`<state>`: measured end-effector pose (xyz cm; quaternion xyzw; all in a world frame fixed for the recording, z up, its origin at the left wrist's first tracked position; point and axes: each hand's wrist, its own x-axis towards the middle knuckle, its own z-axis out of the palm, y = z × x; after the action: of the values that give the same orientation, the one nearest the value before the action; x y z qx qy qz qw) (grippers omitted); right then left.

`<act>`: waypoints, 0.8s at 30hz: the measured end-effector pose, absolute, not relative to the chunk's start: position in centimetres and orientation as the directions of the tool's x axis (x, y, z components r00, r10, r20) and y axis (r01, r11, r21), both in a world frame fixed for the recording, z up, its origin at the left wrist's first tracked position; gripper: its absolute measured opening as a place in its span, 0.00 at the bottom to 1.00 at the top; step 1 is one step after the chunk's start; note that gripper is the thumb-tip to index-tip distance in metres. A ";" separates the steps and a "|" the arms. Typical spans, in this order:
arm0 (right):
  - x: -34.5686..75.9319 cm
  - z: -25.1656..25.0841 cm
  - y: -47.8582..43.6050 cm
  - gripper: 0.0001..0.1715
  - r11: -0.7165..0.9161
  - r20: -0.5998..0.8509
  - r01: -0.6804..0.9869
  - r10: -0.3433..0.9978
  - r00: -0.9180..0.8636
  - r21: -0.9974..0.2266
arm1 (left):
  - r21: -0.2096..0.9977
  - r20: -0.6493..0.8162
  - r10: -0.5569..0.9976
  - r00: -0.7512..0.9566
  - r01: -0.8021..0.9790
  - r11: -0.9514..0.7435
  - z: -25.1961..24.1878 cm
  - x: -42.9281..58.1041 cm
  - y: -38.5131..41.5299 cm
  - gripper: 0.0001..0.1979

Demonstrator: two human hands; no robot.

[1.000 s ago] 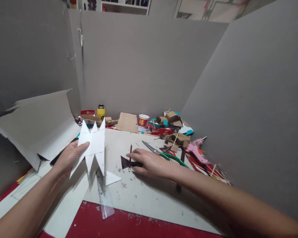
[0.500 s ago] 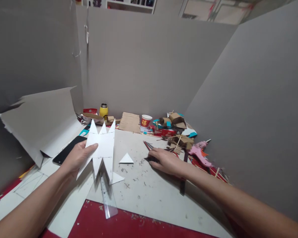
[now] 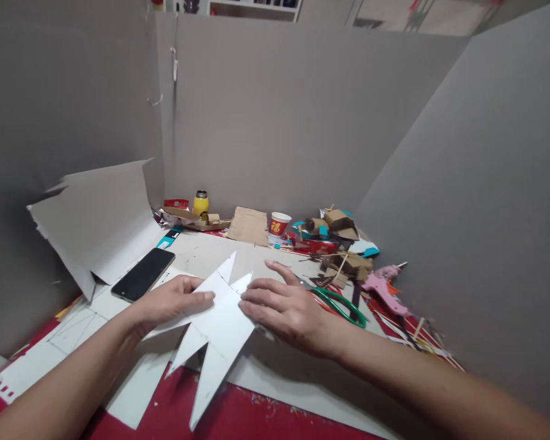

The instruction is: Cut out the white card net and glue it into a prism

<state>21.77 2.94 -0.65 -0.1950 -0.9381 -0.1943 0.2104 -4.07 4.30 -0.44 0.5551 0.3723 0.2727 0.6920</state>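
Brought the right hand [image 3: 293, 311] from the scissors [image 3: 339, 305] to the right edge of the white spiked cutout [image 3: 222, 315]. Swung the cutout from near upright into a slant, pointing down-left. Moved the left hand [image 3: 176, 299] rightward, leaving the phone [image 3: 143, 275] fully uncovered.

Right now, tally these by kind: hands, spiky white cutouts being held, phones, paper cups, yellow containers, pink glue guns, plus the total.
Left hand and right hand: 2
Spiky white cutout: 1
Phone: 1
Paper cup: 1
Yellow container: 1
Pink glue gun: 1
Total: 7
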 end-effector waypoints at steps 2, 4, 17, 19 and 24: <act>22.2 -0.6 3.9 0.15 0.849 0.484 0.469 0.313 -0.817 0.243 | 0.974 -0.185 0.852 0.490 -0.025 0.226 -0.3 -4.3 5.0 0.17; 23.1 -0.6 4.8 0.13 0.810 0.588 0.567 0.387 -0.710 0.152 | 0.976 -0.165 0.908 0.385 -0.072 0.208 -0.5 -4.7 5.9 0.21; 27.1 -1.8 3.7 0.06 0.658 0.718 0.734 0.593 -0.365 -0.170 | 0.495 -0.106 0.782 0.614 0.715 -0.494 -3.4 -2.0 4.0 0.22; 26.9 -1.6 2.9 0.06 0.666 0.710 0.728 0.591 -0.382 -0.162 | 0.433 -0.129 0.758 0.640 0.723 -0.537 -3.3 -1.9 3.6 0.17; 26.6 -1.4 0.8 0.06 0.686 0.689 0.711 0.591 -0.419 -0.156 | 0.431 -0.116 0.742 0.661 0.706 -0.562 -3.1 -1.9 3.2 0.12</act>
<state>26.58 0.77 -1.39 -0.3882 -0.8386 -0.0803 0.3737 -1.94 3.20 -3.05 0.8828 0.4100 0.0392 0.2262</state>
